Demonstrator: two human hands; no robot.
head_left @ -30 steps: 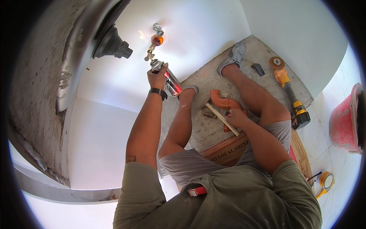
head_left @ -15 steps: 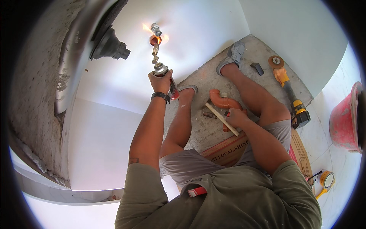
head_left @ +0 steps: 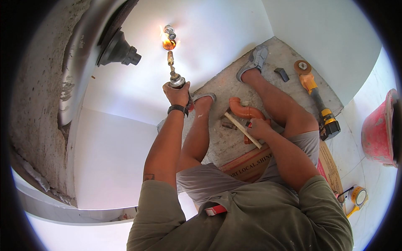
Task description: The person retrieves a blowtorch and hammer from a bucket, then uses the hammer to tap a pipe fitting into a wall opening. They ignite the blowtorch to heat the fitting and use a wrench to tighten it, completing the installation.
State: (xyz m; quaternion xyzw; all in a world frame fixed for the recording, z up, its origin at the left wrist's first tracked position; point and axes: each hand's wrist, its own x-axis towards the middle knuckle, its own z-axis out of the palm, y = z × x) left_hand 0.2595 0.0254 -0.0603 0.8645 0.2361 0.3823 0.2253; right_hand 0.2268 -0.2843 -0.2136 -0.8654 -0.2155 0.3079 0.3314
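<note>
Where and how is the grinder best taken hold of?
Probably by the slim dark middle of the grinder, from above and the person's right. It lies flat, with that section between the disc at the far end and the bulky battery at the near end; the right leg crowds its left.

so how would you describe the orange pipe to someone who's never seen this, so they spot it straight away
Start at the grey concrete slab and look between the person's legs, just beyond the right hand. There lies the orange pipe, curved at its far end. Its colour and bend set it apart from the straight, pale stick beside it.
</note>
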